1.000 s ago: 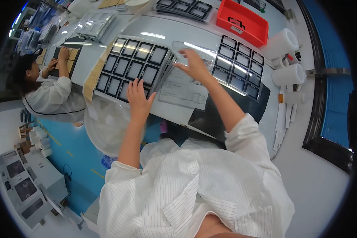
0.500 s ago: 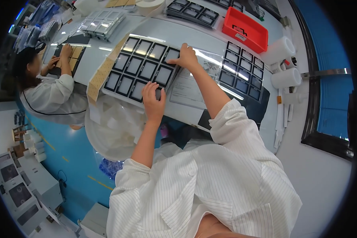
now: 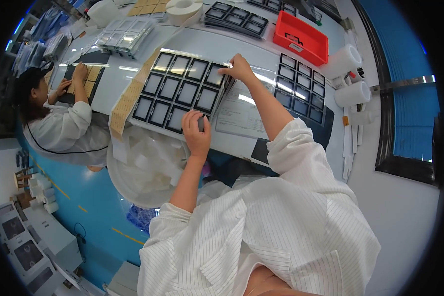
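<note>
A white tray [image 3: 155,124] holds rows of black rectangular frames [image 3: 187,92] with pale, glossy panels. It lies slightly left of centre on the table. My left hand [image 3: 198,133] is at the tray's near right corner, fingers curled over the corner frame, which they partly hide. At the far right corner, my right hand [image 3: 240,68] has its thumb and fingers closed about the edge. Right of the tray, a printed sheet [image 3: 239,116] lies under clear plastic. A second set of black frames [image 3: 301,86] sits beyond my right forearm.
Along the tray's left runs a tan paper strip [image 3: 126,101], beside a waste bin [image 3: 114,170] with pale scraps. A red bin [image 3: 301,37], white rolls [image 3: 354,94] and stacked frames [image 3: 236,19] stand farther back. At left, a co-worker [image 3: 66,121] handles tan pieces.
Both my hands have shifted slightly to the right along the tray. My left fingers are more curled around the near corner. The whole view has turned a little.
</note>
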A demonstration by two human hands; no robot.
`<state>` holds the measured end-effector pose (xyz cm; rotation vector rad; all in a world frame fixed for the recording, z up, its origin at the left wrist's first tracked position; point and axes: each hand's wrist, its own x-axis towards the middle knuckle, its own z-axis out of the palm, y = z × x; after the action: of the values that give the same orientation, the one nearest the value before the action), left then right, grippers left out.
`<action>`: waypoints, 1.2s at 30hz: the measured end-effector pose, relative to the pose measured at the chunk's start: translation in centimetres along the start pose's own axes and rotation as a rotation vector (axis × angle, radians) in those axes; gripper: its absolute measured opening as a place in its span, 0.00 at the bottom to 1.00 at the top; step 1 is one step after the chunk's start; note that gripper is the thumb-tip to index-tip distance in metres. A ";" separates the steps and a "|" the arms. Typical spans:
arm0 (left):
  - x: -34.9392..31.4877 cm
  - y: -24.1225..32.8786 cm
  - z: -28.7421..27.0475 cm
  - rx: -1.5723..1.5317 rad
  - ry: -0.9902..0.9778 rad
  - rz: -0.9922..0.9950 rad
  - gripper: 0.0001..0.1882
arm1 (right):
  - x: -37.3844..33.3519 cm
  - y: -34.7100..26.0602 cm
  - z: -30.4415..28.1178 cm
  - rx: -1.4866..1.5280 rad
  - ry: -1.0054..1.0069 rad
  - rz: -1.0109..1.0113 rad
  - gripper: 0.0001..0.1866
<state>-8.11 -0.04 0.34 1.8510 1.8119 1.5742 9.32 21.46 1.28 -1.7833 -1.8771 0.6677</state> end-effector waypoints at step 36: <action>-4.9 9.8 2.2 -1.198 -1.398 -0.208 0.07 | -33.0 -0.6 -16.2 0.038 -0.504 -0.046 0.56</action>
<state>1.20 -5.43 3.32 1.3017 0.2441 0.5393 20.74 -11.01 14.15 -1.6463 -2.1912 1.2149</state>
